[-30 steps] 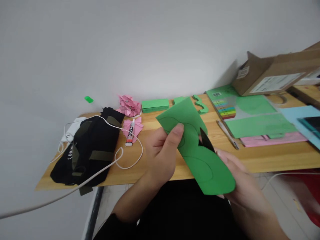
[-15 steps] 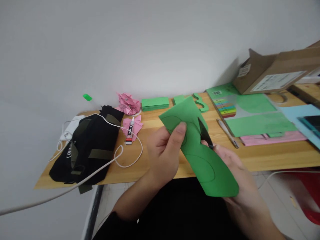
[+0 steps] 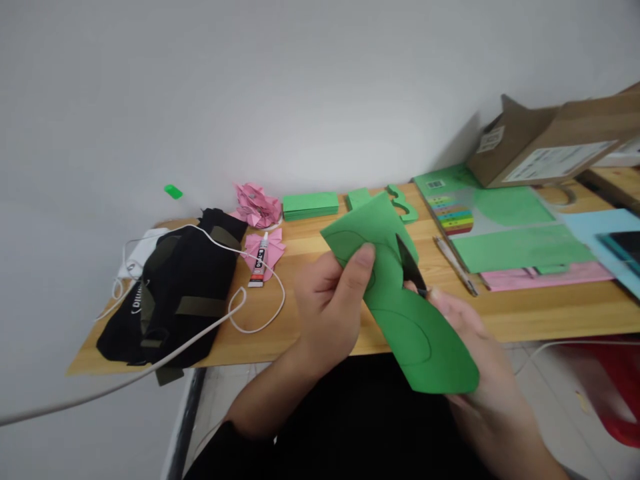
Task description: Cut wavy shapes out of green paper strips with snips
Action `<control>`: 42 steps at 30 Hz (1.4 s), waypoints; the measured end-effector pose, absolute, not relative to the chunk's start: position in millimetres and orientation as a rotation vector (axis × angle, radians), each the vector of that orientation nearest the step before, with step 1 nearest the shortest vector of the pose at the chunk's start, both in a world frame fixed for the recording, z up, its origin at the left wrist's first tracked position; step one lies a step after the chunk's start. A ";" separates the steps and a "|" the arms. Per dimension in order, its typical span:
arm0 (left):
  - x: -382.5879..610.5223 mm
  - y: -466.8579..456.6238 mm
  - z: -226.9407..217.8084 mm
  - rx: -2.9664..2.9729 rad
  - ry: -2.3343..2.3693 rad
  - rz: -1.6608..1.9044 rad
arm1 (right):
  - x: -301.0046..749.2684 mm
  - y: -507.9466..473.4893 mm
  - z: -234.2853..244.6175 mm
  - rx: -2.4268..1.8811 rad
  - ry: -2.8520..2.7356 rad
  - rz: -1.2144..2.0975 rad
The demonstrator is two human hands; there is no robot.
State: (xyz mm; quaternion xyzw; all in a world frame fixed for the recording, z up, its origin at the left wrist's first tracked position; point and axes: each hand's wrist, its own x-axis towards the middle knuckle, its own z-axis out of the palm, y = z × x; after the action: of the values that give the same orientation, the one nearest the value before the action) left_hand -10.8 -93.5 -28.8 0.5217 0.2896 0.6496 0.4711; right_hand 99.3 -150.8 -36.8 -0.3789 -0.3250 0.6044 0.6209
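A long piece of green paper [image 3: 400, 320] with curved pencil-like outlines hangs tilted in front of my body. My left hand [image 3: 336, 300] pinches its upper left part, thumb on top. In my right hand [image 3: 480, 347] is a pair of scissors [image 3: 411, 267]; a dark blade lies at the paper's curved right edge. The handles are mostly hidden behind the paper and my fingers. Beyond the hands, on the table, are a stack of green paper strips [image 3: 311, 205] and a wavy green cutout [image 3: 401, 205].
A black bag [image 3: 173, 300] with a white cable [image 3: 284, 293] lies left on the wooden table [image 3: 240, 347]. Near it are crumpled pink paper [image 3: 257, 205] and a glue tube [image 3: 259, 260]. To the right are a pen [image 3: 456, 265], a green paper pack [image 3: 520, 243] and a cardboard box [image 3: 555, 143].
Very little differs. The scissors' blade shows slightly more open from the paper edge, while both hands keep nearly the same place. The whole view has shifted slightly.
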 end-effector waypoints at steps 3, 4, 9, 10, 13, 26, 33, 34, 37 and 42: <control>-10.4 -93.4 -28.5 1.268 0.668 1.578 | 99.3 -152.0 -36.9 -0.847 -0.731 1.418; -10.3 -93.5 -28.2 1.264 0.673 1.580 | 99.4 -152.0 -37.0 -0.839 -0.727 1.427; -10.5 -94.7 -26.9 1.260 0.711 1.586 | 100.0 -150.2 -38.1 -0.836 -0.697 1.442; -10.6 -95.0 -27.0 1.260 0.710 1.583 | 100.1 -149.9 -38.4 -0.840 -0.694 1.447; -10.5 -95.5 -28.0 1.246 0.724 1.592 | 100.2 -149.7 -38.5 -0.854 -0.697 1.454; -8.7 -95.6 -29.0 1.240 0.721 1.584 | 100.9 -152.4 -38.4 -0.889 -0.680 1.455; -9.2 -95.4 -28.0 1.257 0.708 1.602 | 99.1 -151.9 -35.3 -0.934 -0.696 1.416; -9.3 -95.4 -28.0 1.259 0.702 1.596 | 98.8 -152.0 -34.7 -0.941 -0.689 1.409; -9.4 -95.6 -27.5 1.257 0.703 1.593 | 98.0 -152.4 -34.4 -0.952 -0.677 1.388; -8.4 -95.1 -27.8 1.234 0.669 1.593 | 97.4 -152.6 -34.3 -0.964 -0.681 1.382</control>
State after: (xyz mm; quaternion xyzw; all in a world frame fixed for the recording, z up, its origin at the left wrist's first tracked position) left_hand -8.4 -95.1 -27.8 0.5076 0.2749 0.6551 0.4874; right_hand 97.4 -152.6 -34.3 -0.4183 -0.2957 0.5996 0.6148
